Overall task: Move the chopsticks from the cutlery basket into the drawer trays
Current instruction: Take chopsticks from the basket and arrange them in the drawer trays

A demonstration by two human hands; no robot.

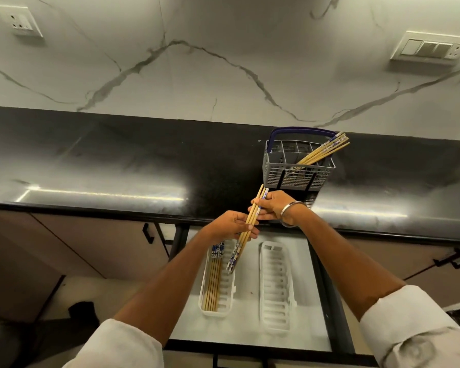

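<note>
A small bundle of wooden chopsticks [243, 241] with blue-and-white ends hangs slanted over the open drawer [250, 333]. My left hand [230, 226] grips the bundle near its middle, and my right hand [272, 207] pinches its upper part. A grey cutlery basket [298, 166] with a blue handle stands on the black counter just beyond my right hand; several chopsticks [325, 151] lean out of it to the right. In the drawer, the left white tray [230, 293] holds several chopsticks [214, 277] laid lengthwise. The right white tray [276, 285] has nothing in it.
The black counter [117, 160] stretches left and right beneath a marbled wall with two switch plates. Cabinet doors with black handles [148, 233] flank the drawer. A dark object [81, 312] lies on the floor at lower left.
</note>
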